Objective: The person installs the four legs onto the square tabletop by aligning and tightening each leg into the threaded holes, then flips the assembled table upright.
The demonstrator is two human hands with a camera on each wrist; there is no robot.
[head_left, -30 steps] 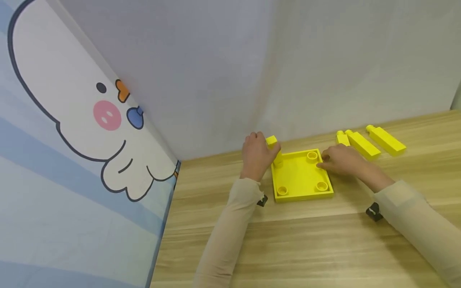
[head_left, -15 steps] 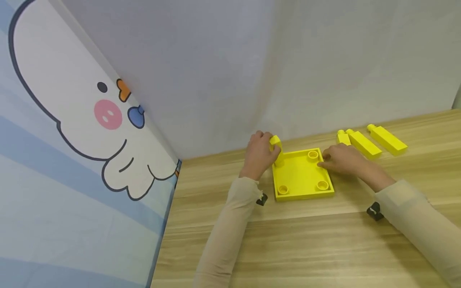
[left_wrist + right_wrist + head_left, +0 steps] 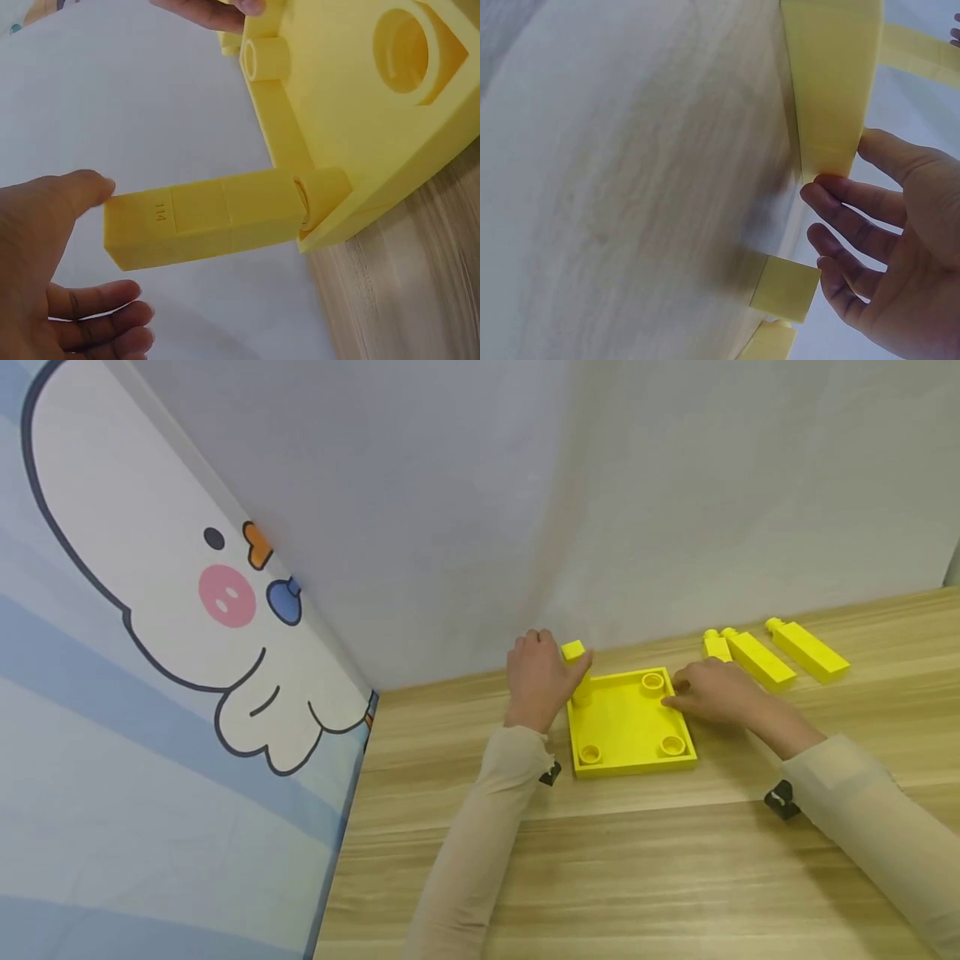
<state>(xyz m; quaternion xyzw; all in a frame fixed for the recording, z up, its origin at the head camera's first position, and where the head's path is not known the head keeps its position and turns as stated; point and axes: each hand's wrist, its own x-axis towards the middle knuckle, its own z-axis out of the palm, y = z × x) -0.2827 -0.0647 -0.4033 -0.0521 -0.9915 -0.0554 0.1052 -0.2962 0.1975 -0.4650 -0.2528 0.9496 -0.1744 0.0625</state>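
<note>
A yellow square tabletop (image 3: pixel 626 727) lies underside up on the table, its low rim around round corner sockets. One yellow table leg (image 3: pixel 573 651) stands upright at the far left corner, its lower end in the socket. A narrow gap shows at that joint in the left wrist view. My left hand (image 3: pixel 542 683) is beside the leg (image 3: pixel 202 217); the thumb touches its upper end while the other fingers stay apart from it. With thumb and fingertips, my right hand (image 3: pixel 716 692) pinches the tabletop's far right edge, seen close in the right wrist view. Three sockets hold no leg.
Beyond my right hand lie a partly hidden leg (image 3: pixel 717 647), a middle leg (image 3: pixel 761 660) and an outer leg (image 3: pixel 810 650), all yellow with knobbed ends. A pale wall (image 3: pixel 420 527) rises behind the wooden table (image 3: pixel 637 868). A cartoon-printed panel (image 3: pixel 150 610) stands left.
Half a second ago my left fingers were wrapped round the standing leg; now they have come away from it. The leg still stands in its corner. My right hand keeps its place.
</note>
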